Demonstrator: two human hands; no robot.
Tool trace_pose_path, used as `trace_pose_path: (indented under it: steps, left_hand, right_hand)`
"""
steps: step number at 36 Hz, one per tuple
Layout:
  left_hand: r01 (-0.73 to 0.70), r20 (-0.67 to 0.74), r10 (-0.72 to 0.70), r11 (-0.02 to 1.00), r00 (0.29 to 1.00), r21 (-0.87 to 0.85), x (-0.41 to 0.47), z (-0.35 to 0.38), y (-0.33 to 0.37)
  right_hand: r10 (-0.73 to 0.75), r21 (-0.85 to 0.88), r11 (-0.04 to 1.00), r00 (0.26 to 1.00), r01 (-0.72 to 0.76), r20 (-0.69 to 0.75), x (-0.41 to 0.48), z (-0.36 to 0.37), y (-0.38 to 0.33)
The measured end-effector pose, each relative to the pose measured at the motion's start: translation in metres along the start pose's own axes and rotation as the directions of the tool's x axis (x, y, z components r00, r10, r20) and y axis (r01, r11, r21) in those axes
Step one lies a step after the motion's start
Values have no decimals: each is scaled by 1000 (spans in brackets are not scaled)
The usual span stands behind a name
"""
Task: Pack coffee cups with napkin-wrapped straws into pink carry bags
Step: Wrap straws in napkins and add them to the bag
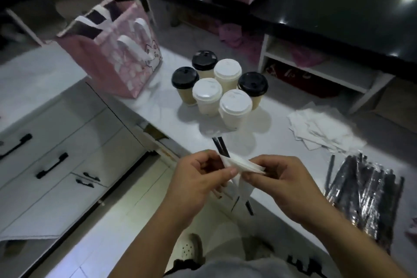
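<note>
Two bare hands pinch one thin white paper napkin [244,166] around a pair of slim black plastic straws [220,146], above the near edge of the glossy white counter [282,117].

The left hand [198,179] has its fingers curled and its thumb pressed on the napkin's folded left end. The right hand [285,184] nips the creased right end between thumb and forefinger. The straws slant between both hands, with their tips sticking out above and below the paper. Farther back on the counter stand six lidded paper cups [220,88], three with black domed lids and three with white. A soft pink printed carry bag [119,61] stands open to their left. To the right lie a loose stack of white napkins [320,128] and a crinkled clear packet of black straws [365,196].
</note>
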State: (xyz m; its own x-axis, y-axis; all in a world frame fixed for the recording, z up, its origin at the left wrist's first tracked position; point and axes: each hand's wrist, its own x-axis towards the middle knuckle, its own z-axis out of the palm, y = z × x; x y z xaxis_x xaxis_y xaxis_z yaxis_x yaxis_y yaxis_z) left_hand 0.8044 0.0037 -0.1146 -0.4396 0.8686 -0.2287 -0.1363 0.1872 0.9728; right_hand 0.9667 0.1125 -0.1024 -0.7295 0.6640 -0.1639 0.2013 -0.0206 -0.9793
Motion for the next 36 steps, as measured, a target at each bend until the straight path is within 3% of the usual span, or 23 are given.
trace_pose_path:
  steps: [4, 7, 12, 16, 19, 22, 24, 30, 36]
  left_hand:
    - [-31, 42, 31, 999, 999, -10, -15, -78, 0]
    - [-25, -49, 26, 999, 998, 26, -23, -146, 1]
    - [-22, -227, 72, 976, 971, 219, -31, -255, 8]
    - [-22, -330, 149, 933, 932, 358, -27, -314, 30]
    - [-37, -345, 194, 910, 918, 413, -12, -342, 52]
    - [-46, -351, 234, 882, 906, 469, 11, -362, 74]
    - [-68, -357, 278, 862, 892, 502, 28, -373, 91]
    - [-207, -255, 445, 756, 859, 621, 85, -404, 134]
    - [-208, -169, 462, 657, 871, 725, 178, -432, 180]
  right_hand:
    - [-66, -152, 986, 996, 74, 59, 30, 57, -25]
    - [-125, -242, 962, 992, 130, 33, 54, 91, -43]
    - [-395, -579, 770, 913, 268, -101, 93, 138, -68]
    - [-423, -521, 791, 902, 321, -86, 118, 167, -92]
    - [-451, -467, 794, 892, 389, -24, 141, 179, -114]
    - [-538, -502, 724, 843, 473, 18, 171, 186, -133]
    - [-533, -437, 758, 846, 485, 13, 195, 189, -142]
    - [-560, -251, 791, 826, 558, 74, 288, 197, -164]
    - [-611, -197, 759, 784, 620, 112, 384, 210, -190]
